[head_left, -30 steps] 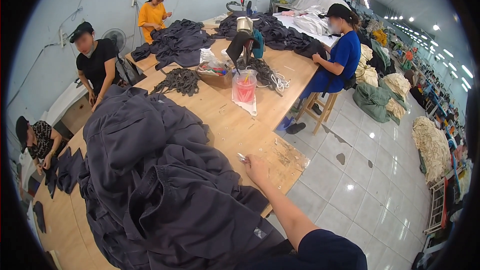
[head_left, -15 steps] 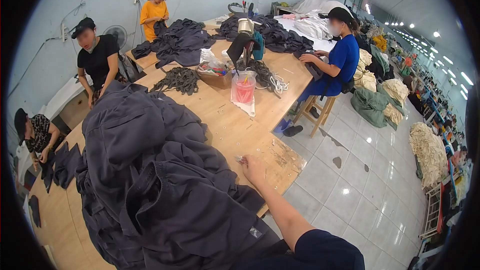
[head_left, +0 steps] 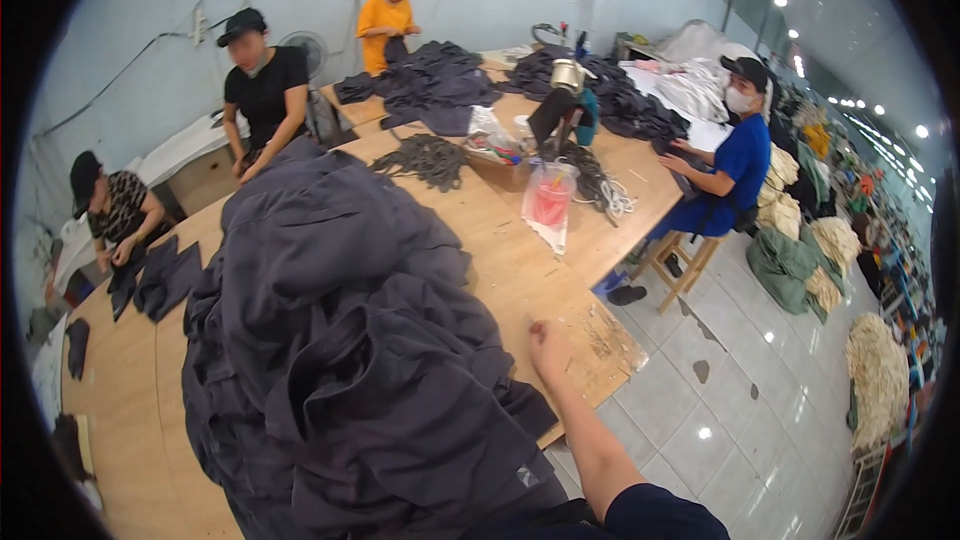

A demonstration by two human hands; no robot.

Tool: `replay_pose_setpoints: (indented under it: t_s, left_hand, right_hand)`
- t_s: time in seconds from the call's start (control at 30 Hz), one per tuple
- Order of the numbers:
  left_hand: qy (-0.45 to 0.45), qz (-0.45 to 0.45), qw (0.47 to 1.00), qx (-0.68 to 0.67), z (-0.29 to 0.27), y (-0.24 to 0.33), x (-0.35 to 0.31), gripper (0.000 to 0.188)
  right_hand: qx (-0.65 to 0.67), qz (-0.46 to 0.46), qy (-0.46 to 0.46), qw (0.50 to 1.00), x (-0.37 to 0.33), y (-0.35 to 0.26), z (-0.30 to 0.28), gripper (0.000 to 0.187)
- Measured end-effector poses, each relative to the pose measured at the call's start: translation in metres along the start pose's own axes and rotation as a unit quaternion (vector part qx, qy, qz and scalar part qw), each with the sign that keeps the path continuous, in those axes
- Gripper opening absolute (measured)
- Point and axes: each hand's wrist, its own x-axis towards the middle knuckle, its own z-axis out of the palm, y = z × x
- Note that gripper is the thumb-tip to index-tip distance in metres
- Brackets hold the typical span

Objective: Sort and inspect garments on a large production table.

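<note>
My right hand point(head_left: 549, 352) is over the bare corner of the wooden table point(head_left: 512, 275), just right of a big heap of dark grey garments point(head_left: 340, 210). Its fingers are curled closed, and whatever they may hold is hidden. The heap fills the near part of the table, crumpled and folded over itself. At its near end lies a garment with an open waist or hem and a small light patch point(head_left: 526, 476). My left hand is out of sight.
Further back are a pink-filled plastic cup point(head_left: 551, 202), a box of small items point(head_left: 496, 172), dark straps point(head_left: 425, 160) and white cord point(head_left: 618, 202). Several co-workers handle dark cloth around the table. A wooden stool point(head_left: 690, 265) stands on the tiled floor at right.
The view has swung left, so the scene sits further right. A small shiny thing showed at my right fingertips before; now it does not show.
</note>
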Motion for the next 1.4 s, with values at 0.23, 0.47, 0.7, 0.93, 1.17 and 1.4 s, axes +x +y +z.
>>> replay_pose_setpoints:
  t_s: [0.23,0.47,0.7,0.93,1.17,1.4]
  left_hand:
    - [0.249,-0.148,0.943,-0.163,0.005,-0.076,-0.003,0.061]
    - [0.157,-0.370,0.912,0.078,0.022,-0.146,-0.017,0.032]
    - [0.167,-0.388,0.900,0.108,0.024,-0.128,-0.009,0.032]
    - [0.139,-0.406,0.894,0.126,0.012,-0.123,0.017,0.031]
    - [0.131,-0.443,0.878,0.125,0.009,-0.116,0.012,0.031]
    - [0.163,-0.434,0.873,0.153,0.011,-0.146,-0.008,0.031]
  right_hand:
    - [0.116,-0.078,-0.023,0.990,0.180,-0.096,-0.032,0.036]
    - [-0.059,-0.168,-0.148,0.973,0.248,-0.212,-0.066,0.052]
    - [0.035,-0.186,-0.145,0.971,0.196,-0.133,-0.027,0.039]
    - [-0.055,-0.038,-0.053,0.996,0.047,-0.015,0.017,0.032]
    - [-0.165,-0.109,-0.026,0.980,0.012,0.017,0.019,0.037]
    - [-0.158,-0.123,0.015,0.980,0.009,0.015,0.025,0.034]
